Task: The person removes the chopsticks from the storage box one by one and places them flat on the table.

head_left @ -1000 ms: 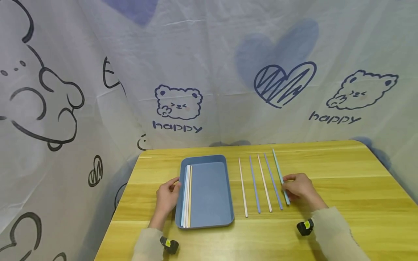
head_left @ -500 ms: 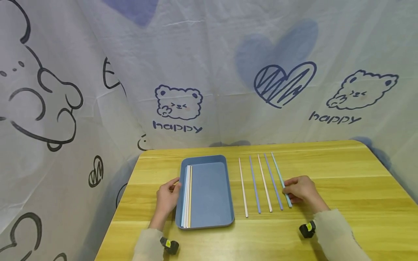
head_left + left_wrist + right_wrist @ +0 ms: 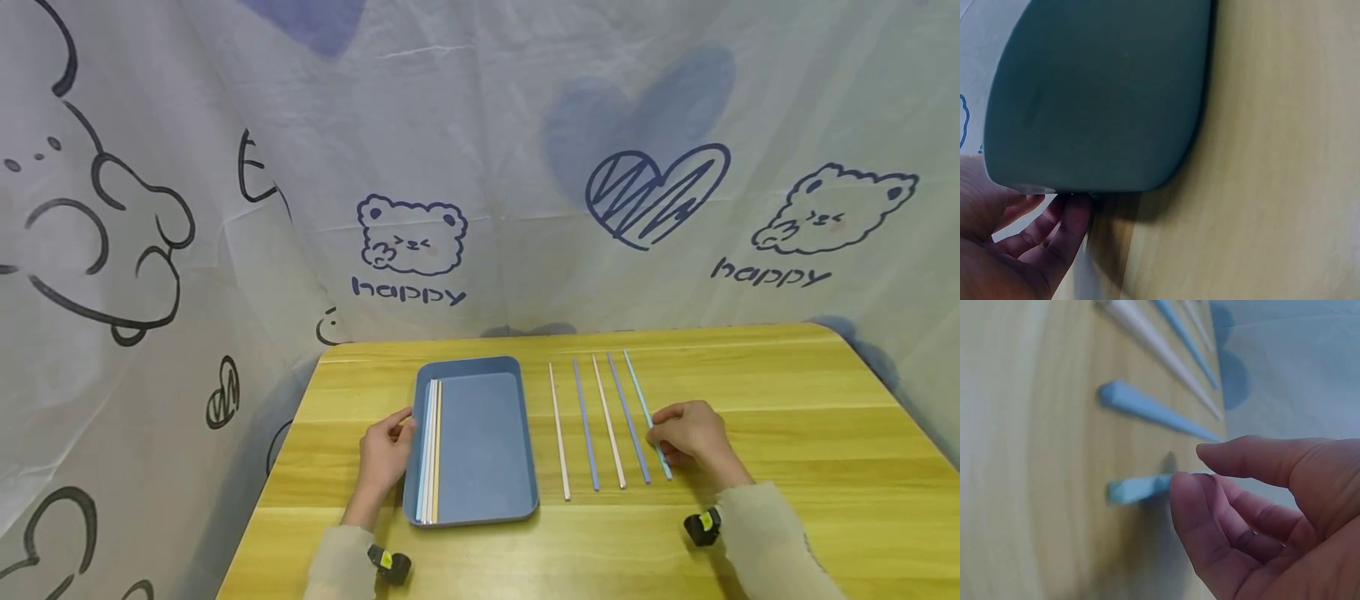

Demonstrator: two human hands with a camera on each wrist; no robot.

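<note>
In the head view my left hand (image 3: 386, 451) touches the left side of a blue-grey tray (image 3: 487, 518). Its fingertips meet the tray's outer wall (image 3: 1104, 112) in the left wrist view. Several thin sticks, like chopsticks (image 3: 438, 450), lie along the tray's left side. My right hand (image 3: 693, 438) is at the lower part of a light-blue stick (image 3: 637, 386), the rightmost in a row on the table. In the right wrist view, thumb and index finger stand apart beside this light-blue stick (image 3: 1132, 489), which lies on the tabletop.
Left of the light-blue stick lie two blue-violet sticks (image 3: 628, 417) (image 3: 586, 425) and two pale pink ones (image 3: 608, 421) (image 3: 558, 433), spaced apart. The yellow wooden table (image 3: 810, 417) ends at a printed curtain (image 3: 525, 250) behind.
The light-blue stick has come down flat onto the table and slightly toward me, its far end now level with the row. My right hand's fingers have loosened. My left hand stays put.
</note>
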